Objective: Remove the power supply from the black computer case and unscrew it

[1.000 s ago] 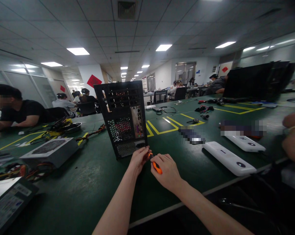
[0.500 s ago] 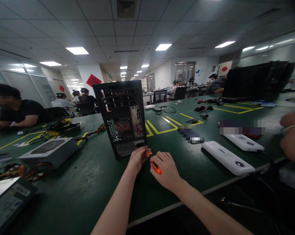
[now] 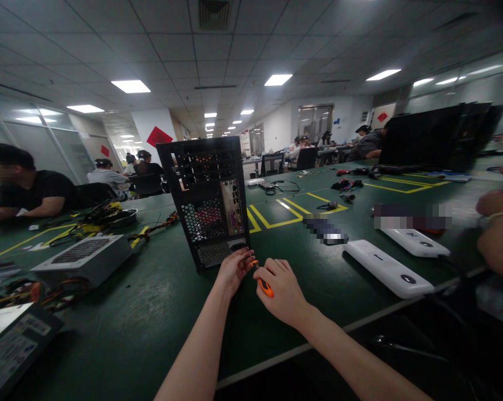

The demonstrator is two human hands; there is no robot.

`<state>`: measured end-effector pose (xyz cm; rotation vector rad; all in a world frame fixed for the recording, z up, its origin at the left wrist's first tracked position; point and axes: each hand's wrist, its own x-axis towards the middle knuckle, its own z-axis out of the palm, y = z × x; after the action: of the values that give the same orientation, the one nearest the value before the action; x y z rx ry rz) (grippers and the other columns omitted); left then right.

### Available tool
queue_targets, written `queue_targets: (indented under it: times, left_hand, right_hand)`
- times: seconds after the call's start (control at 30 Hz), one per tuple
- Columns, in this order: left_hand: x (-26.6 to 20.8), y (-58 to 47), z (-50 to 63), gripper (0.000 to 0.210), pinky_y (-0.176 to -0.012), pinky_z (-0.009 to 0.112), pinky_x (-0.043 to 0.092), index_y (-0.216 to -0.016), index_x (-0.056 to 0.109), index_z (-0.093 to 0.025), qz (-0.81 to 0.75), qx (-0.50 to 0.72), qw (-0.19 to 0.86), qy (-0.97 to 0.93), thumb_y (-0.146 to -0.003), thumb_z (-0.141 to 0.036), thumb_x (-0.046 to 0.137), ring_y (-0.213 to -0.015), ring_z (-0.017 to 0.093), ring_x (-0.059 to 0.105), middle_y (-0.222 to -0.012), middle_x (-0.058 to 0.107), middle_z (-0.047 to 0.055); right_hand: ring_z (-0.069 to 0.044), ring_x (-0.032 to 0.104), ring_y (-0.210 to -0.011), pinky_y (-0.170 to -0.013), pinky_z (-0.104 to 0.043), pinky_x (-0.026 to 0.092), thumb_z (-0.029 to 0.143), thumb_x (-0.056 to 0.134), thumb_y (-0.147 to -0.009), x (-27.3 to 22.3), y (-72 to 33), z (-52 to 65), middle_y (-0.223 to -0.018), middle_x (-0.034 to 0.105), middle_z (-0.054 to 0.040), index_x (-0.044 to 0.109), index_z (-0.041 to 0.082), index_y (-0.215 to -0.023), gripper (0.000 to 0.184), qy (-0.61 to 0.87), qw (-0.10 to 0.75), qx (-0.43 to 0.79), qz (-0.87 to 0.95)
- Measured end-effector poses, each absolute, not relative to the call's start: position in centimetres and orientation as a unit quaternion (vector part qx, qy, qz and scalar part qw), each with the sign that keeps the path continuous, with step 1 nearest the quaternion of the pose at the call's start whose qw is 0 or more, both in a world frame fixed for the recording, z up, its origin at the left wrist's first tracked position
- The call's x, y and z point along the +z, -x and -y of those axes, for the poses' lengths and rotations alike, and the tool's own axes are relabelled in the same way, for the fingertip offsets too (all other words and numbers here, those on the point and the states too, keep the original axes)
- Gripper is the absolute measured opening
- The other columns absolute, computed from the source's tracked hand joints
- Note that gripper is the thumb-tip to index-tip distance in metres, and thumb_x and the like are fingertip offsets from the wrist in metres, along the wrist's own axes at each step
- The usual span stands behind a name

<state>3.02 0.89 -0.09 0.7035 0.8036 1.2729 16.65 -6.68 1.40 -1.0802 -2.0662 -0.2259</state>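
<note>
A black computer case stands upright on the green table, its rear panel with ports and vents facing me. My right hand is closed around the orange and black handle of a screwdriver. The screwdriver's thin shaft points up and left, to the lower right corner of the case. There, my left hand has its fingers pinched together beside the shaft and close to the panel's edge. What lies between those fingertips is hidden, and so is the exact spot the screwdriver's tip meets.
Left of the case lie a grey power supply with cables and another metal box. To the right are two white power banks and a blurred dark device. Black monitors stand farther back. Other people sit around the table.
My right hand has shifted slightly left, and the screwdriver handle with it. The left hand stays at the case's lower corner, its fingers moved only a little.
</note>
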Motion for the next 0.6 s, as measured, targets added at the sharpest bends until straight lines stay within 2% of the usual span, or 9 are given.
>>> queue_targets:
  times: [0.13,0.2,0.43,0.6]
  left_hand:
    - [-0.28,-2.96,-0.98,0.016,-0.056,0.02,0.049,-0.086,0.059,-0.009,-0.356,0.563,0.677,-0.314,-0.071,-0.005,0.056,-0.063,0.011,0.061,-0.086,0.065,0.01]
    - [-0.3,-2.94,-0.96,0.016,-0.055,0.019,0.049,-0.086,0.06,-0.009,-0.359,0.561,0.677,-0.312,-0.071,-0.006,0.057,-0.063,0.011,0.061,-0.086,0.065,0.01]
    - [-0.07,-2.99,-0.82,0.016,-0.055,0.02,0.049,-0.085,0.059,-0.01,-0.368,0.567,0.672,-0.302,-0.07,-0.008,0.059,-0.063,0.01,0.061,-0.085,0.066,0.009]
    - [-0.02,-2.88,-0.75,0.019,-0.054,0.019,0.048,-0.088,0.06,-0.01,-0.371,0.565,0.67,-0.306,-0.069,-0.008,0.06,-0.063,0.01,0.061,-0.087,0.066,0.01]
  right_hand:
    - [-0.016,0.051,-0.073,-0.072,-0.03,0.033,0.024,0.045,-0.081,1.61,-16.73,6.76,-0.078,0.056,-0.003,0.052,0.019,-0.087,0.011,0.432,0.413,-0.051,0.801]
    - [-0.015,0.053,-0.07,-0.071,-0.03,0.033,0.023,0.043,-0.083,1.49,-16.76,6.68,-0.077,0.058,-0.0023,0.049,0.018,-0.093,0.013,0.437,0.423,-0.028,0.793]
    - [-0.017,0.051,-0.076,-0.074,-0.031,0.033,0.015,0.05,-0.072,1.33,-16.74,6.57,-0.078,0.055,-0.0027,0.053,0.02,-0.08,0.01,0.437,0.399,-0.068,0.803]
    - [-0.014,0.054,-0.069,-0.071,-0.028,0.035,0.024,0.046,-0.08,1.49,-16.92,6.53,-0.077,0.058,-0.0009,0.05,0.019,-0.088,0.01,0.455,0.447,-0.024,0.77]
